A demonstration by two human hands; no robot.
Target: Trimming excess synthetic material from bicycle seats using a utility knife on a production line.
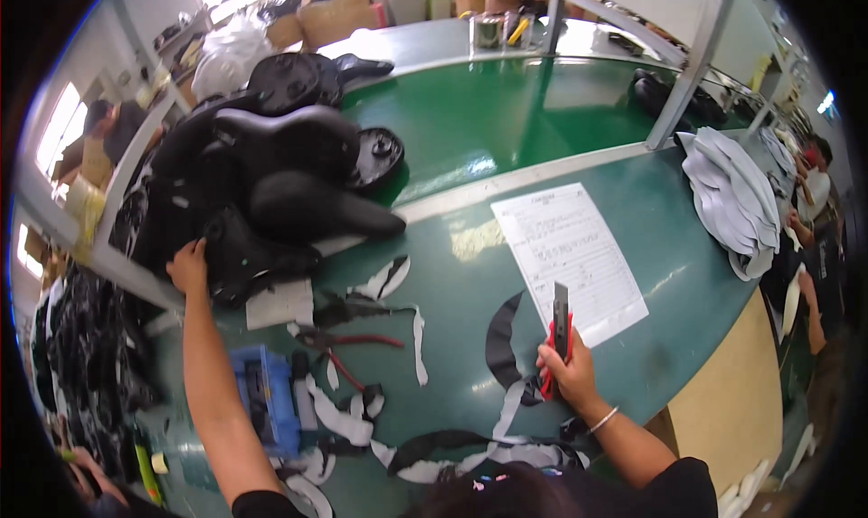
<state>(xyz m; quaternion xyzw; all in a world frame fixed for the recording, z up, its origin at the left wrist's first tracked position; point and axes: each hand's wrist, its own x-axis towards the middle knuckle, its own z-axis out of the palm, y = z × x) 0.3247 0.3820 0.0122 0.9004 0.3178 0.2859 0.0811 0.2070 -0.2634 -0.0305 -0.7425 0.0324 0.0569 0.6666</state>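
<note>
My left hand (188, 265) reaches out to the pile at the left, its fingers closed on the edge of a black bicycle saddle (249, 256). More black saddles (294, 138) are heaped behind and above it. In my right hand (571, 373) is a red and black utility knife (561, 324), blade out and pointing away from me. Just beyond the knife lies a printed paper sheet (579, 247). A curved black offcut (503, 342) rests on the green table left of my right hand.
Red-handled pliers (353, 341) and a blue plastic box (265, 400) lie between my arms. Black and white trimmings (452, 450) are scattered along the near side. A stack of white cut pieces (731, 197) sits at the right. A metal post (692, 75) rises from the table; people work nearby.
</note>
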